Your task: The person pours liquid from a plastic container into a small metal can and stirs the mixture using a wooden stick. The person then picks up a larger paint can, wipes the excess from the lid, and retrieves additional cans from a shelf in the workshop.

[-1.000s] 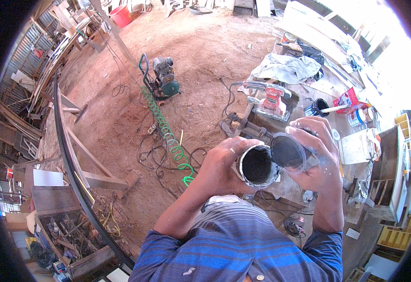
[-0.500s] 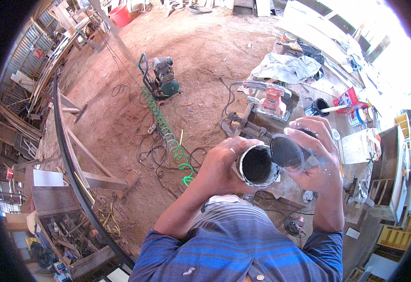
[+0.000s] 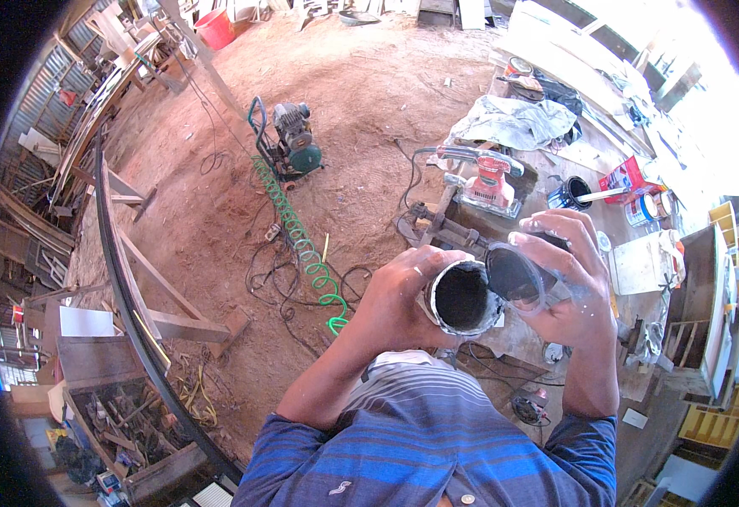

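Observation:
My left hand is closed around a round can with a pale, smeared rim and a dark inside. In my right hand, the fingers and thumb grip a clear plastic cup with something dark showing through it. The cup is tilted and its rim meets or nearly meets the can's right edge; I cannot tell if they touch. Whether anything runs between the two cannot be made out. White specks mark both hands.
On the cluttered workbench to the right are a red sander, a metal clamp, an open dark paint tin with a stick across it, and a crumpled cloth. A compressor with a coiled green hose stands on the dirt floor.

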Tool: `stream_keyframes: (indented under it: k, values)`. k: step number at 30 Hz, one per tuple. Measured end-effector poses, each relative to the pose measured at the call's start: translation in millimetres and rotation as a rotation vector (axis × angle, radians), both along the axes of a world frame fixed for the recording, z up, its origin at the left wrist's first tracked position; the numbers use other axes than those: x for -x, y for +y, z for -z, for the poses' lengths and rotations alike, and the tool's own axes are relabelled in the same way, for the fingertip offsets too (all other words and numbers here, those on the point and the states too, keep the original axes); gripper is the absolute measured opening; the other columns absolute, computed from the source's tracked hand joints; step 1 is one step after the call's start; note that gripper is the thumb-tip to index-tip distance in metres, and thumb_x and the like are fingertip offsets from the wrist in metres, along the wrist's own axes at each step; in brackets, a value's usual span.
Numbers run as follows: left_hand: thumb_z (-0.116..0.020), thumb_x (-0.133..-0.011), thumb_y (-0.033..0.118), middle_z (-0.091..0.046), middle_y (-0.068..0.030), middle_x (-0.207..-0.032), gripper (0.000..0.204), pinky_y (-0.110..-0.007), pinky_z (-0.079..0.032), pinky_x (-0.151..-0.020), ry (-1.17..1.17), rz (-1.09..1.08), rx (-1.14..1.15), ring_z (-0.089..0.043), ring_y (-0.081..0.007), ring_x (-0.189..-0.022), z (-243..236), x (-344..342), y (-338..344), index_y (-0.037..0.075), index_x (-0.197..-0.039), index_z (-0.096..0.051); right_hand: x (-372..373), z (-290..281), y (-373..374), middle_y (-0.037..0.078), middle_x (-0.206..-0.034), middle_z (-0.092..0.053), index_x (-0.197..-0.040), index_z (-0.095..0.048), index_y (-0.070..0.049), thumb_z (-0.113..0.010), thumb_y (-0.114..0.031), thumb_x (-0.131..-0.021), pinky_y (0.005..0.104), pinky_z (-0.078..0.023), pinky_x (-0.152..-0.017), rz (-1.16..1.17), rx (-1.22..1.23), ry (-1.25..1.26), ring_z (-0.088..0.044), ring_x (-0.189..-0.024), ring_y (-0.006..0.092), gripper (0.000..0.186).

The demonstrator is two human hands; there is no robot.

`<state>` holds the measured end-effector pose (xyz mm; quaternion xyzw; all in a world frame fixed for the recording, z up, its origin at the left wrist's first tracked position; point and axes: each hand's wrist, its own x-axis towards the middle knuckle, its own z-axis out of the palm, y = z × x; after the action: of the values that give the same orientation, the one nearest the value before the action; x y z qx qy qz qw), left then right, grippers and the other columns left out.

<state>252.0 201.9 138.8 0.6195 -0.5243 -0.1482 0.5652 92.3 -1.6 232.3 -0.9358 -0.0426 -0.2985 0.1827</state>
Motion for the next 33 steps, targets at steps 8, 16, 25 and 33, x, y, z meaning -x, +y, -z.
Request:
stream_keyframes:
  k: [8,16,25,33]
  values:
    - [-0.106,-0.06,0.019,-0.079,-0.0137,-0.119,0.074,-0.042,-0.06,-0.098,0.013,0.009,-0.021,-0.077,-0.029,-0.112,-3,0,-1,0.006,-0.126,-0.075,0,-1,3,0.013,-0.129,-0.069,-0.134,-0.078,-0.017,-0.086,-0.008,-0.061,0.0529,-0.057,-0.101,0.012,-0.008,0.005,-0.066,-0.12,0.04,0.074]
    - [-0.107,-0.059,0.02,-0.078,-0.0142,-0.119,0.077,-0.042,-0.06,-0.098,0.001,0.014,-0.012,-0.077,-0.0298,-0.112,0,-2,-2,0.007,-0.127,-0.074,1,-5,5,0.013,-0.129,-0.07,-0.132,-0.08,-0.017,-0.086,-0.007,-0.06,0.0527,-0.057,-0.101,0.03,-0.008,0.015,-0.066,-0.12,0.0393,0.073]
    - [-0.106,-0.058,0.02,-0.078,-0.015,-0.12,0.078,-0.042,-0.06,-0.098,-0.012,0.021,-0.013,-0.078,-0.0309,-0.113,-4,-3,-2,0.007,-0.128,-0.074,0,1,4,0.013,-0.13,-0.069,-0.131,-0.08,-0.017,-0.086,-0.007,-0.06,0.0536,-0.057,-0.102,0.023,-0.029,0.01,-0.066,-0.12,0.0405,0.072]
    - [-0.107,-0.056,0.022,-0.078,-0.0149,-0.121,0.082,-0.042,-0.059,-0.098,-0.024,0.014,-0.013,-0.077,-0.0319,-0.114,-2,-3,-3,0.008,-0.13,-0.074,0,5,1,0.013,-0.13,-0.069,-0.132,-0.079,-0.017,-0.085,-0.006,-0.061,0.0536,-0.057,-0.101,0.011,-0.033,0.012,-0.066,-0.12,0.0408,0.072]
